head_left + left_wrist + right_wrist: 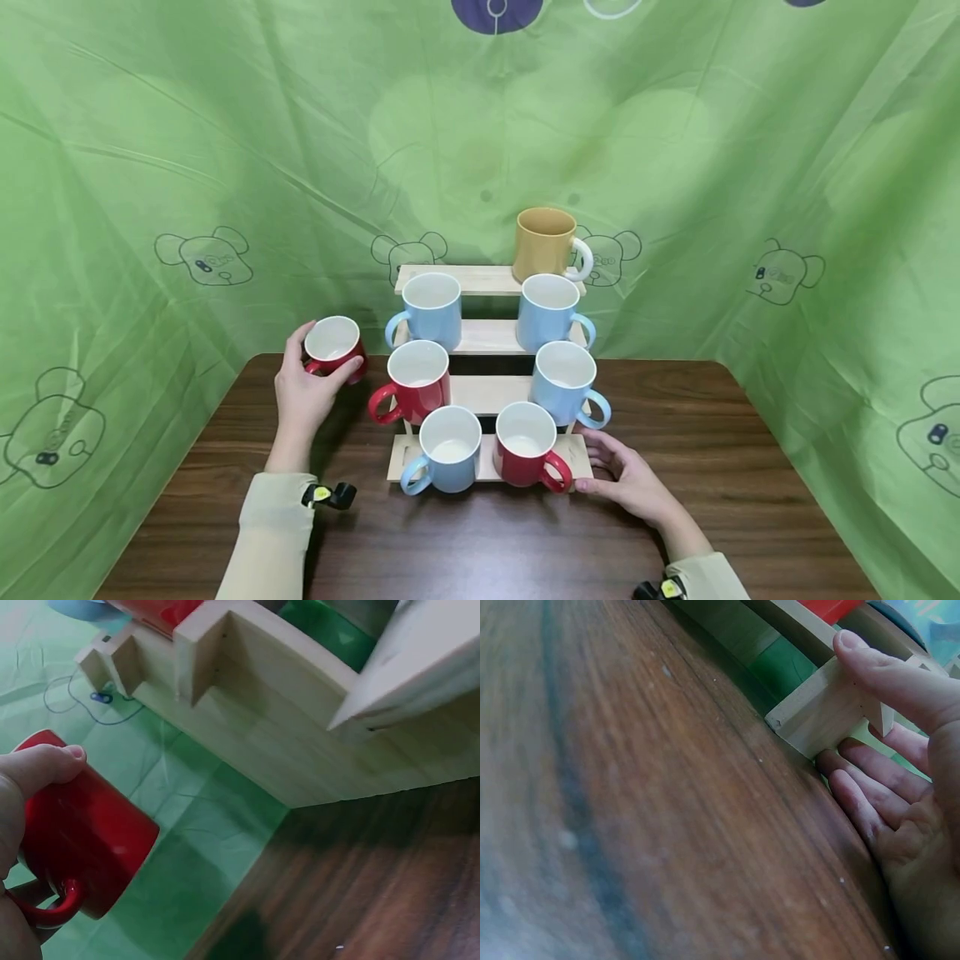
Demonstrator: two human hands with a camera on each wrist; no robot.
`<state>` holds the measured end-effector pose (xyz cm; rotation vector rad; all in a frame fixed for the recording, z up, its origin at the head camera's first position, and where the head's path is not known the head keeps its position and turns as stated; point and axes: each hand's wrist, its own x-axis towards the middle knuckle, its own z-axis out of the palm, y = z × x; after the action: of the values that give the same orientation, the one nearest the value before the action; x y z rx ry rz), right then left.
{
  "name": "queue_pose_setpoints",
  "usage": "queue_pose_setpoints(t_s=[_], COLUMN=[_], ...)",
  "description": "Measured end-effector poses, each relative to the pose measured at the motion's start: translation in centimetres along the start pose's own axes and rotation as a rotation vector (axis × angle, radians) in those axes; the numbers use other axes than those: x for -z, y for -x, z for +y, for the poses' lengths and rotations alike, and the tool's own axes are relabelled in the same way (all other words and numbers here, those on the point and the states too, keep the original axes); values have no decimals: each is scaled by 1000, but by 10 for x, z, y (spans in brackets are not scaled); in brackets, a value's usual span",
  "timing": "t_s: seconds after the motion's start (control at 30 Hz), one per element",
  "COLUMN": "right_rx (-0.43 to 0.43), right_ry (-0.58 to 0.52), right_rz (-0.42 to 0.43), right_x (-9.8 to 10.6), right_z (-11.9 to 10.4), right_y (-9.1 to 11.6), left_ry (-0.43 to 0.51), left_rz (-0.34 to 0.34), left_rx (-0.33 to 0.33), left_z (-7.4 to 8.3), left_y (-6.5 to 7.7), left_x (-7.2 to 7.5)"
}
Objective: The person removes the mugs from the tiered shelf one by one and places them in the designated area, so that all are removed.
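My left hand (306, 392) grips a red mug (90, 832) with a white inside, left of the rack; in the left wrist view the mug is tilted and its handle is near the fingers. A stepped wooden cup rack (491, 393) stands in the middle of the table. My right hand (630, 479) holds its lower right corner, thumb at the front edge and fingers along the side panel (817, 720). On the bottom step are a light blue mug (452, 450) and a red mug (525, 446). Above them sit another red mug (420, 383) and a blue mug (564, 383).
Two more light blue mugs, a left one (432, 312) and a right one (548, 315), occupy the third step. A tan mug (543, 244) with a white handle is on the top step, at the right. Green cloth (300, 167) hangs behind and beside the dark wooden table (465, 550).
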<state>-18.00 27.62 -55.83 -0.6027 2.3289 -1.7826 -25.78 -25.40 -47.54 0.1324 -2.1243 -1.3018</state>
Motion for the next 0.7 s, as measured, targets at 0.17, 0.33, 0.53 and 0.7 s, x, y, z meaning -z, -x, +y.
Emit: queue_pose_setpoints(t_s=[0.17,0.33,0.53,0.7], right_rx=[-4,-22,-15,11], right_ry=[-9,-7,-3,24], right_rz=[1,4,-6,8], right_x=[0,0,0,1], right_z=[1,1,0,0], right_y=[0,0,-1,-1], left_ry=[-6,-17,-32,-32], left_rz=[-10,-21,-25,-55], left_rx=[10,18,10,20], left_z=[-6,-12,-19,-23], left_y=[5,9,15,19], left_x=[-4,-4,-4,-8])
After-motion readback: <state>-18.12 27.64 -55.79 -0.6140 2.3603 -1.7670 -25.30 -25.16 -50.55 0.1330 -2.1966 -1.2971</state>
